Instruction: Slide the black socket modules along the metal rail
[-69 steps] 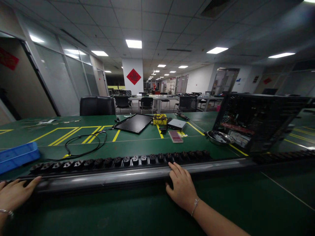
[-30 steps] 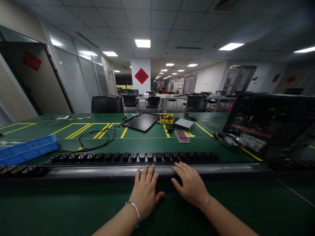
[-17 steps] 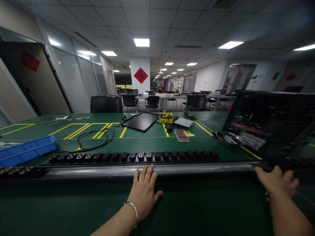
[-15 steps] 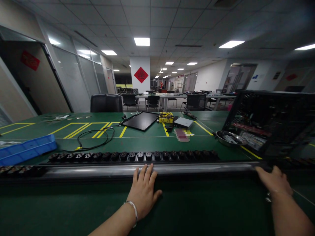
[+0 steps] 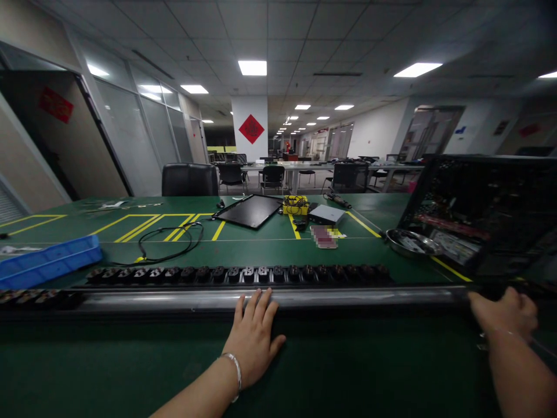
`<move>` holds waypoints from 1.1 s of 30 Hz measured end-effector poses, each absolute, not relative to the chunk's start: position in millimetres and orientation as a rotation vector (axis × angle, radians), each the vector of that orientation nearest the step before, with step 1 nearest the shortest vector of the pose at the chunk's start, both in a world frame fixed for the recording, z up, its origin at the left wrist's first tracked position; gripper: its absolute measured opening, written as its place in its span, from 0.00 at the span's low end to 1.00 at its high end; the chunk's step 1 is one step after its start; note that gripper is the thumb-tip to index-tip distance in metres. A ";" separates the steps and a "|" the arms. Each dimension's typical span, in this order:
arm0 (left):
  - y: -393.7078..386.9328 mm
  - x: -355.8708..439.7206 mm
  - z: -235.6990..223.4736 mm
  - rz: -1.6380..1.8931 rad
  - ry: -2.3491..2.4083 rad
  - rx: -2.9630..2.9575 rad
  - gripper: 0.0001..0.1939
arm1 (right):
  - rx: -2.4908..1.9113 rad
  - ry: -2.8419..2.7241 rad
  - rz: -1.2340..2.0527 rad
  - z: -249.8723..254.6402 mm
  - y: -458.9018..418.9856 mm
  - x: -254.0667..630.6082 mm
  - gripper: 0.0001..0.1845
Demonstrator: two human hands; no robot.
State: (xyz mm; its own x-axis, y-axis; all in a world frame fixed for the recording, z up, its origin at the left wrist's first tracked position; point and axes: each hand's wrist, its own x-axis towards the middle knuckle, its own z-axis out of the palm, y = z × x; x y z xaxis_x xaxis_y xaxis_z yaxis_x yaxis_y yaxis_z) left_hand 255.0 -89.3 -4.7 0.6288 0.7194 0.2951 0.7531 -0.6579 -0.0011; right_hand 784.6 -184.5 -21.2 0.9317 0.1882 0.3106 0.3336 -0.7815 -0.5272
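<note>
My left hand (image 5: 255,339) lies flat and open on the green mat (image 5: 130,366), its fingertips touching a long metal rail (image 5: 348,298) that runs across the bench. A silver bracelet is on that wrist. Far to the right, my right hand (image 5: 505,313) rests on the rail's right end with its fingers curled over it, just below an open black computer case (image 5: 487,209). Behind the rail lies a long black strip of power sockets (image 5: 239,273).
A blue tray (image 5: 47,260) sits at the left, and a looped black cable (image 5: 169,244) lies behind the sockets. Farther back are a flat black panel (image 5: 250,210), a yellow item (image 5: 296,205), a grey box (image 5: 326,215) and a metal bowl (image 5: 411,242). A black chair (image 5: 189,180) stands beyond.
My left hand came from the far left to the middle of the rail and stayed there. My right hand slid from the middle to the rail's right end and curled its fingers.
</note>
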 end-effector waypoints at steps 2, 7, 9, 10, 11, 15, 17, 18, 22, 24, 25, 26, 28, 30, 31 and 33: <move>-89.0 254.5 -5.3 -0.412 -1.235 -2.723 0.26 | -2.459 -0.294 -0.243 -16.5 -184.6 779.5 0.47; -88.8 253.9 -6.7 -0.417 -1.225 -2.720 0.26 | -2.463 -0.294 -0.267 -12.1 -181.8 781.2 0.46; -88.8 254.3 -6.5 -0.415 -1.229 -2.716 0.26 | -2.465 -0.344 -0.290 -11.8 -180.7 786.6 0.44; -88.9 254.6 -6.3 -0.413 -1.232 -2.714 0.26 | -2.466 -0.363 -0.290 -11.7 -180.5 789.3 0.44; -88.9 254.9 -6.0 -0.411 -1.233 -2.712 0.26 | -2.466 -0.376 -0.292 -11.7 -180.8 791.8 0.43; -89.0 255.3 -5.1 -0.407 -1.239 -2.711 0.26 | -2.463 -0.366 -0.316 -13.0 -184.5 795.9 0.42; -89.0 255.2 -4.8 -0.405 -1.243 -2.712 0.26 | -2.458 -0.336 -0.332 -14.4 -185.8 795.0 0.41; -89.0 255.1 -4.7 -0.406 -1.244 -2.711 0.26 | -2.454 -0.322 -0.339 -15.0 -185.8 794.4 0.40; -89.0 254.4 -5.4 -0.415 -1.225 -2.704 0.26 | -2.439 -0.336 -0.377 -16.0 -182.9 795.8 0.40; -89.0 254.2 -6.2 -0.422 -1.221 -2.699 0.26 | -2.441 -0.376 -0.404 -16.3 -181.4 800.2 0.41; -89.0 254.2 -6.7 -0.424 -1.222 -2.698 0.26 | -2.447 -0.396 -0.417 -16.7 -181.0 803.0 0.40; -89.0 254.2 -7.0 -0.426 -1.224 -2.697 0.26 | -2.456 -0.408 -0.430 -17.5 -180.9 806.0 0.40; -89.1 254.3 -7.5 -0.431 -1.224 -2.699 0.26 | -2.480 -0.408 -0.450 -20.0 -180.8 811.8 0.40; -89.2 254.4 -7.9 -0.432 -1.222 -2.702 0.25 | -2.509 -0.406 -0.443 -23.3 -180.3 816.6 0.37; -89.3 254.5 -8.0 -0.433 -1.222 -2.703 0.25 | -2.526 -0.413 -0.437 -24.9 -179.8 818.5 0.33; -89.4 254.6 -8.2 -0.431 -1.224 -2.705 0.25 | -2.555 -0.440 -0.438 -27.7 -178.7 821.6 0.26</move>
